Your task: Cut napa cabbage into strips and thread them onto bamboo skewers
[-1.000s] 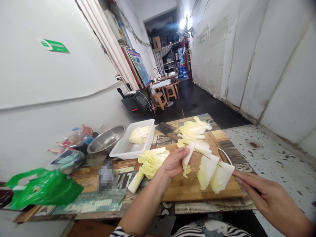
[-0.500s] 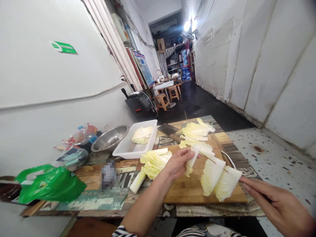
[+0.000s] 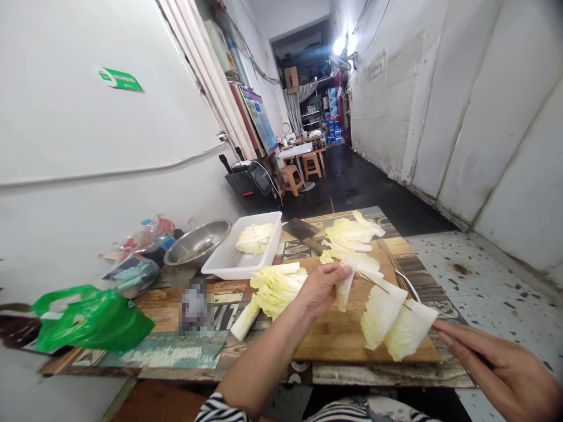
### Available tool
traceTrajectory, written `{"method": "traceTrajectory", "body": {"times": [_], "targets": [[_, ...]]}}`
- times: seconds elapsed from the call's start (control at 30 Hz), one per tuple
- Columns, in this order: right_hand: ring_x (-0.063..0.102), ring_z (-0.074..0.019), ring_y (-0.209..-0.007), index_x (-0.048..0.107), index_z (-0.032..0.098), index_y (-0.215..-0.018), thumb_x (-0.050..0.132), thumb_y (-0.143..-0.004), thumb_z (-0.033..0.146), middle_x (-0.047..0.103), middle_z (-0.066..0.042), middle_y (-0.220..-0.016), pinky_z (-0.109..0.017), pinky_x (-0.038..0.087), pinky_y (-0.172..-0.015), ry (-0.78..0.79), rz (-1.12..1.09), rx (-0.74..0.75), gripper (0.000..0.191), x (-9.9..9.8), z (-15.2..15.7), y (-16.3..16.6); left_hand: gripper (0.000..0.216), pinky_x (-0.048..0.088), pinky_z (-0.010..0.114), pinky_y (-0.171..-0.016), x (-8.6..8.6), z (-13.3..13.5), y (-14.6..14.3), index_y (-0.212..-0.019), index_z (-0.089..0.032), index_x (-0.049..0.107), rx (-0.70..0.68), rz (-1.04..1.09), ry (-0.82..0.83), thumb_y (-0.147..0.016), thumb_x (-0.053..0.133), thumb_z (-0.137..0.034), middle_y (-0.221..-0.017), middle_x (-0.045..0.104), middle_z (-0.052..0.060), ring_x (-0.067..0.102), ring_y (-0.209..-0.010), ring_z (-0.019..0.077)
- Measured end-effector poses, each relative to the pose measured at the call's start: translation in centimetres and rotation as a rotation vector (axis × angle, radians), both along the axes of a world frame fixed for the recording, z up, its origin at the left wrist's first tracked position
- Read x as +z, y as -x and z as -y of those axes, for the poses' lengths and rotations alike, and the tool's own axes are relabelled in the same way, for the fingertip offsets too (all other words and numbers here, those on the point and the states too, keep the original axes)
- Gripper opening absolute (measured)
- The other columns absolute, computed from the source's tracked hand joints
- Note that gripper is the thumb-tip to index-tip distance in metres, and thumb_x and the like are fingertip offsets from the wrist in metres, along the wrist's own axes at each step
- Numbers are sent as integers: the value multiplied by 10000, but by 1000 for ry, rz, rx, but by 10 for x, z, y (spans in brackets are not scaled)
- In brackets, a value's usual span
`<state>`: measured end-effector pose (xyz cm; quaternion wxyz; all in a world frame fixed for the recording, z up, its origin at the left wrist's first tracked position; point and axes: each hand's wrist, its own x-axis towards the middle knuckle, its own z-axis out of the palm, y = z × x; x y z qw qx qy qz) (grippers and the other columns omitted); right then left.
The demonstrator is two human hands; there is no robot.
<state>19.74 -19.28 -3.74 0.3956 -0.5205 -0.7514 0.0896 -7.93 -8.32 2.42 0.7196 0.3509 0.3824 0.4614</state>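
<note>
My left hand [image 3: 320,288] pinches a strip of napa cabbage [image 3: 345,287] above the wooden cutting board [image 3: 338,337]. My right hand [image 3: 492,366], at the lower right, is closed round the end of a thin bamboo skewer [image 3: 373,282]. Two pale cabbage pieces [image 3: 396,319] hang threaded on that skewer. The skewer's tip points at the strip in my left hand. A heap of cut cabbage [image 3: 275,287] lies on the board just left of my left hand.
A white tray [image 3: 240,265] holding skewered cabbage, a steel bowl [image 3: 196,243], a cleaver [image 3: 301,231] and more cabbage leaves [image 3: 352,234] sit at the table's far side. Loose skewers [image 3: 391,255] lie at right. A green bag [image 3: 90,328] lies at left. Stools stand down the corridor.
The view has shifted slightly. Both hands keep their hold; the skewer with its two pieces has drifted a little to the right and down.
</note>
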Motion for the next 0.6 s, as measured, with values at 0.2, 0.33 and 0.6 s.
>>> {"method": "traceTrajectory", "body": {"times": [0.2, 0.33, 0.6], "targets": [[768, -210, -864, 777, 264, -1104, 548, -930, 362, 796, -38, -1033, -232, 617, -782, -21, -3, -3, 304, 8, -1, 5, 474, 402, 235, -634, -1, 1, -1, -654, -104, 748, -14, 1, 13, -416, 988, -436, -680, 701, 50, 579, -621, 101], [772, -198, -796, 795, 248, -1045, 566, -917, 358, 804, -42, -965, -207, 614, -744, -43, -9, 3, 285, 18, -2, 9, 473, 409, 238, -644, -2, 1, -1, -647, -104, 735, -32, 3, 11, -433, 984, -445, -694, 709, 55, 579, -618, 96], [771, -191, -807, 798, 264, -1059, 574, -909, 350, 802, -36, -990, -197, 609, -743, -10, -49, 17, 283, 19, 0, 10, 469, 406, 231, -655, -6, 0, -1, -658, -102, 736, -27, 8, 13, -433, 988, -427, -672, 688, 40, 573, -632, 97]]}}
